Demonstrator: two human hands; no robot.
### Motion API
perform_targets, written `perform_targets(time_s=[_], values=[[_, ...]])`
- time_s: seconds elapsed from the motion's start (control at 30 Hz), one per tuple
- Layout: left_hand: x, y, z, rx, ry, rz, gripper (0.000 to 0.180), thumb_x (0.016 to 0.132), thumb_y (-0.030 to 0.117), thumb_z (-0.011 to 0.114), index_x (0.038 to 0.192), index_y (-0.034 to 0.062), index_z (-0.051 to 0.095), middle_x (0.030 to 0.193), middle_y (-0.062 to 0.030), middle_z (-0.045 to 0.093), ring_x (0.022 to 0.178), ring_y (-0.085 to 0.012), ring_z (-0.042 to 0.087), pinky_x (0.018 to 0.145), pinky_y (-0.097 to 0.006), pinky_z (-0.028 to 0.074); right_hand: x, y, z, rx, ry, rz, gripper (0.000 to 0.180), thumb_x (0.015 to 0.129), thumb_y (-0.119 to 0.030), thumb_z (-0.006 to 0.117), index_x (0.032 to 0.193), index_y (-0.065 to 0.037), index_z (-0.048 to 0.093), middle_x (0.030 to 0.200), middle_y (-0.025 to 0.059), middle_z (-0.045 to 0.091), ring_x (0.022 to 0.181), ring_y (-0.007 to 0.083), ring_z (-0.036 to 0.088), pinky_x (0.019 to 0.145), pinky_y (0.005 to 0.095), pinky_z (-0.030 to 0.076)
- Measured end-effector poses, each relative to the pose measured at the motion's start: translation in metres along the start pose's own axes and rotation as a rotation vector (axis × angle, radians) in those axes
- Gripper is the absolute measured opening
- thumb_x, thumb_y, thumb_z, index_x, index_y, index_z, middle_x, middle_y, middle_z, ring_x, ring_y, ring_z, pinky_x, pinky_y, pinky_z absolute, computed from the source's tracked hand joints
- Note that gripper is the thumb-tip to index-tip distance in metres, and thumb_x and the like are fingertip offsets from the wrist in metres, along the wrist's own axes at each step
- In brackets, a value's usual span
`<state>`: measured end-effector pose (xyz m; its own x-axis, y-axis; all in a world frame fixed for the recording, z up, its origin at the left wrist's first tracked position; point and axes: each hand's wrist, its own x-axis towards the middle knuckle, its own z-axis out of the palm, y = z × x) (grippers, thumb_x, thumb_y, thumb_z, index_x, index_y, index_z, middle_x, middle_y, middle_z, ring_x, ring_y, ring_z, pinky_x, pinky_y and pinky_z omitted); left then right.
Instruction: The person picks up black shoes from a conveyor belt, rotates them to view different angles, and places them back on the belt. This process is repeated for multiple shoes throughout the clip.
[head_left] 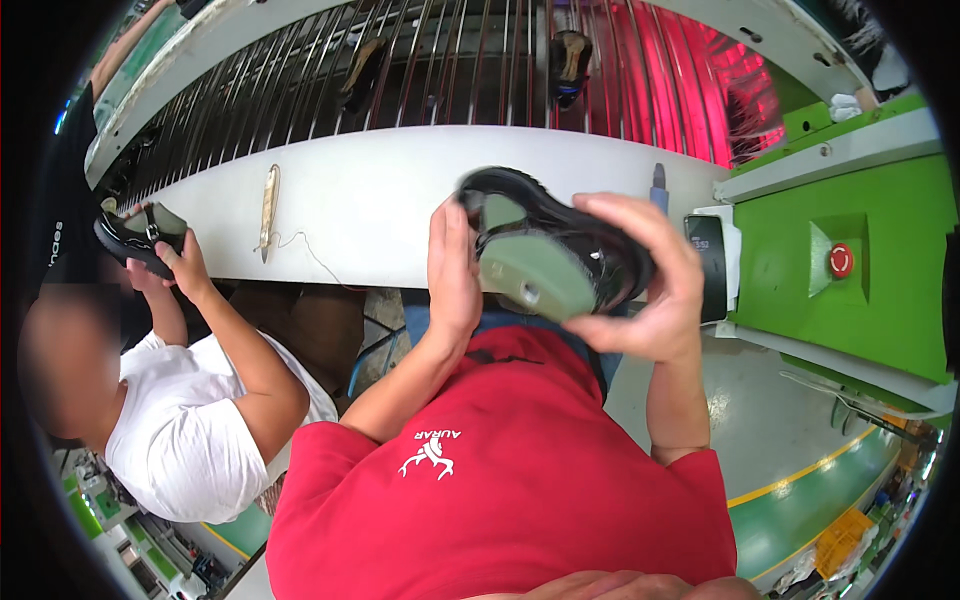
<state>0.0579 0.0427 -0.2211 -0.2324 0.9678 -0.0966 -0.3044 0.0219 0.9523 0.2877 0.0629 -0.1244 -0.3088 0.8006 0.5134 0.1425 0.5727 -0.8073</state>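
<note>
A black and olive-green shoe (pixel 540 265), glossy black along its upper edge, is held between both hands over the near edge of the white worktop (pixel 400 180). My left hand (pixel 455 275) presses its fingers along one end of it. Around the other end, my right hand (pixel 655 280) grips with thumb below and fingers on top. Motion blurs part of the shoe's outline. On the worktop to the left lies a slim, pointed tool with a tan wrapped handle (pixel 269 205), a thin thread trailing from it. A grey-blue pen-like tool (pixel 659 188) rests right of my right hand.
At left, a co-worker in a white shirt (pixel 190 430) holds a similar shoe (pixel 150 235). Beyond the worktop, metal rollers (pixel 470 60) carry dark shoes (pixel 571 65), with red light at right. A phone (pixel 706 262) leans beside a green machine (pixel 780 280) with a red button (pixel 840 260).
</note>
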Motion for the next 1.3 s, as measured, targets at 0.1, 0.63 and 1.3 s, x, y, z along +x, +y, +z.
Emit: perform_targets(time_s=[0.1, 0.63, 1.3], values=[[0.009, 0.012, -0.004, 0.174, -0.252, 0.411, 0.092, 0.105, 0.061, 0.066, 0.167, -0.0005, 0.036, 0.166, -0.0252, 0.046, 0.155, -0.0353, 0.048, 0.127, -0.05, 0.04, 0.021, -0.001, -0.019, -0.096, 0.014, 0.138, 0.085, 0.063, -0.03, 0.108, 0.136, -0.006, 0.071, 0.115, 0.0121, 0.08, 0.109, 0.0256, 0.079, 0.099, 0.0375, 0.062], [0.052, 0.111, 0.024, 1.0, -0.573, 0.763, 0.07, 0.084, 0.045, 0.096, 0.129, -0.0016, 0.072, 0.09, -0.0179, 0.08, 0.079, -0.0355, 0.081, 0.069, -0.039, 0.062, 0.051, 0.066, 0.039, 0.341, 0.225, 0.143, 0.062, 0.118, -0.045, 0.034, 0.116, 0.003, 0.074, 0.108, 0.0109, 0.067, 0.098, 0.0193, 0.064, 0.092, 0.0334, 0.05], [0.05, 0.12, 0.049, 1.157, -0.642, 0.889, 0.07, 0.082, 0.045, 0.097, 0.126, -0.0027, 0.072, 0.078, -0.0151, 0.077, 0.068, -0.0327, 0.079, 0.058, -0.038, 0.058, 0.046, 0.06, 0.024, 0.19, 0.292, 0.03, 0.052, 0.11, -0.033, 0.041, 0.104, 0.004, 0.076, 0.1, 0.0149, 0.068, 0.089, 0.0221, 0.064, 0.082, 0.0357, 0.05]])
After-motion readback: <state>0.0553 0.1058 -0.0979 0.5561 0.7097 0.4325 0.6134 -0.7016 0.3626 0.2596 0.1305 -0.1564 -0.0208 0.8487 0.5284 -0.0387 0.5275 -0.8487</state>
